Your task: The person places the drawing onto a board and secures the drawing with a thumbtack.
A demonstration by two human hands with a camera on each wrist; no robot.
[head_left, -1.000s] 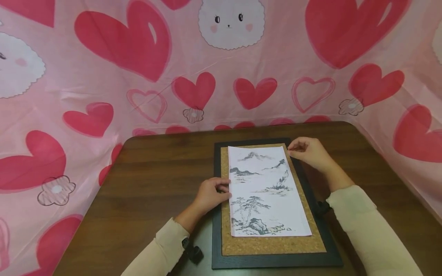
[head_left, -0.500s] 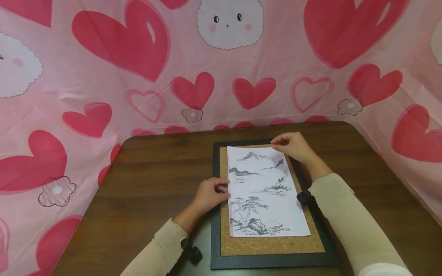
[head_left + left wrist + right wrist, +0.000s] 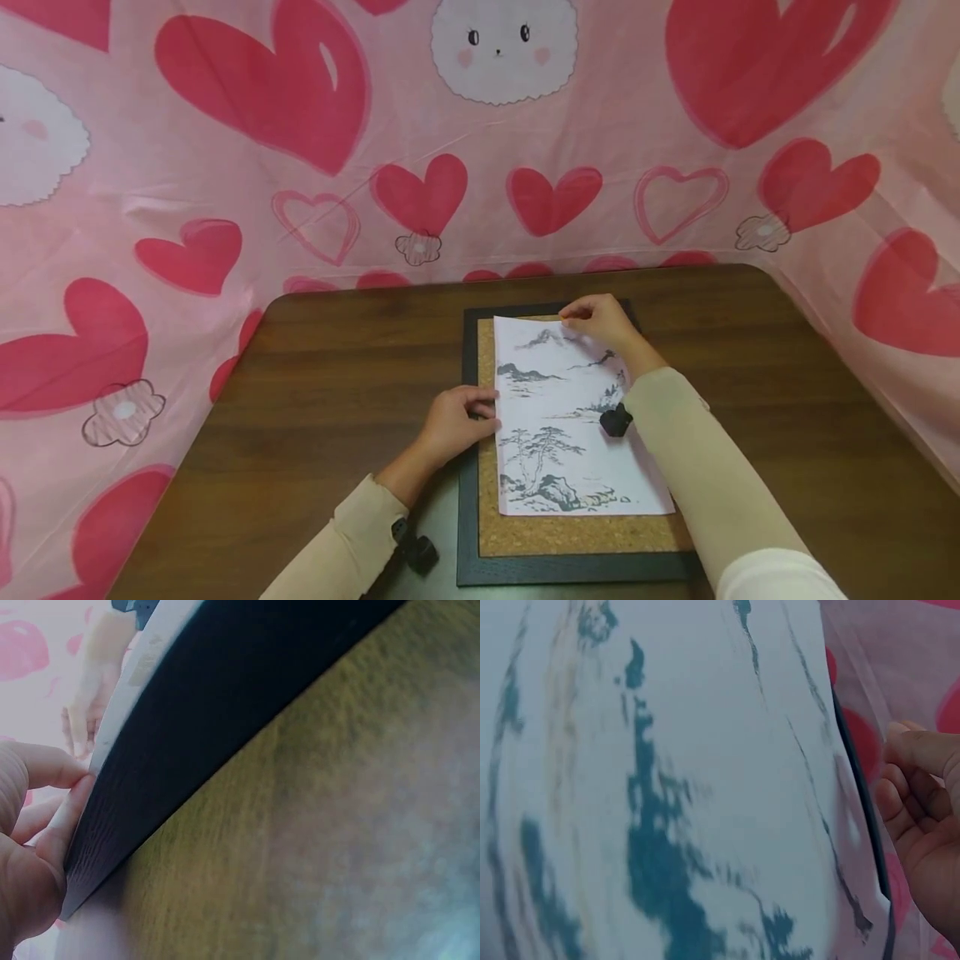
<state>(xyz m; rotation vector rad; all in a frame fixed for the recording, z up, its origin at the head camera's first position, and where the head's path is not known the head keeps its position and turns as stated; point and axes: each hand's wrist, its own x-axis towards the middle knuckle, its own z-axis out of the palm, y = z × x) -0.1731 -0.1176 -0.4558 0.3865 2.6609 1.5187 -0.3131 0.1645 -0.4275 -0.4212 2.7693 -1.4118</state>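
Note:
A white sheet of paper (image 3: 555, 392) with an ink landscape print lies on a cork board (image 3: 585, 535) with a black frame (image 3: 577, 570). My left hand (image 3: 453, 425) touches the sheet's left edge with thumb and fingertips, and the left wrist view shows those tips at the sheet's edge. At the sheet's top edge my right hand (image 3: 603, 321) pinches a small orange-yellow thing (image 3: 564, 317), too small to identify. In the right wrist view that hand (image 3: 930, 802) has thumb and forefinger together; the small thing does not show there.
A dark brown wooden table (image 3: 337, 375) carries the board. Behind and beside it hangs a pink cloth (image 3: 487, 133) with red hearts and white fluffy faces. Black wrist cameras (image 3: 615, 421) sit on both sleeves; the right one hangs over the sheet.
My right hand has moved left along the sheet's top, from beside the top right corner to near the middle of the top edge. The left hand and the sheet have stayed put.

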